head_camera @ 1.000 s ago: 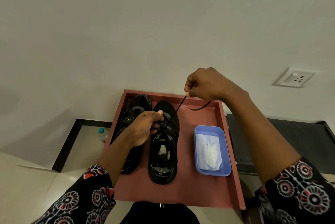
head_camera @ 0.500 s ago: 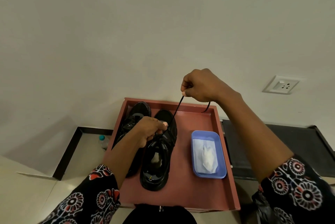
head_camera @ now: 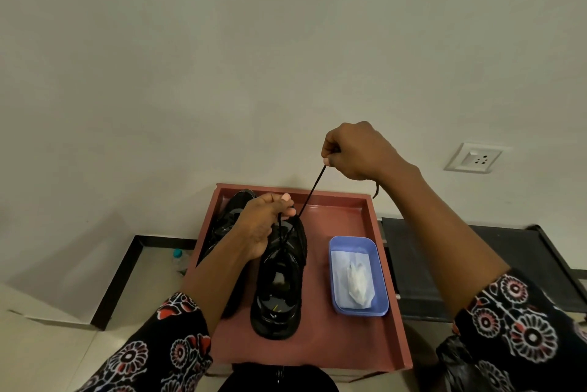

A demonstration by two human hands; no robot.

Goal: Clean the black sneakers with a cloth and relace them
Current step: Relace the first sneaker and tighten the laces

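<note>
Two black sneakers stand side by side in a reddish-brown tray (head_camera: 349, 344). The right sneaker (head_camera: 279, 290) faces away from me, and the left sneaker (head_camera: 232, 210) is partly hidden by my left arm. My left hand (head_camera: 263, 226) pinches a strand of the black lace over the right sneaker's eyelets. My right hand (head_camera: 355, 150) is raised above the tray's far edge, gripping the black lace (head_camera: 313, 190), which runs taut down to the shoe. A white cloth (head_camera: 354, 280) lies in a blue plastic tub (head_camera: 381, 271) to the right of the shoes.
The tray sits against a white wall. A wall socket (head_camera: 473, 161) is at the right. A black surface (head_camera: 476, 258) lies to the right of the tray. On the floor at the left is a small bottle (head_camera: 178, 260) beside a black skirting strip.
My right hand has drawn the lace upward and closer to the wall, so the strand is steeper and tighter. The left hand stays on the shoe's eyelets.
</note>
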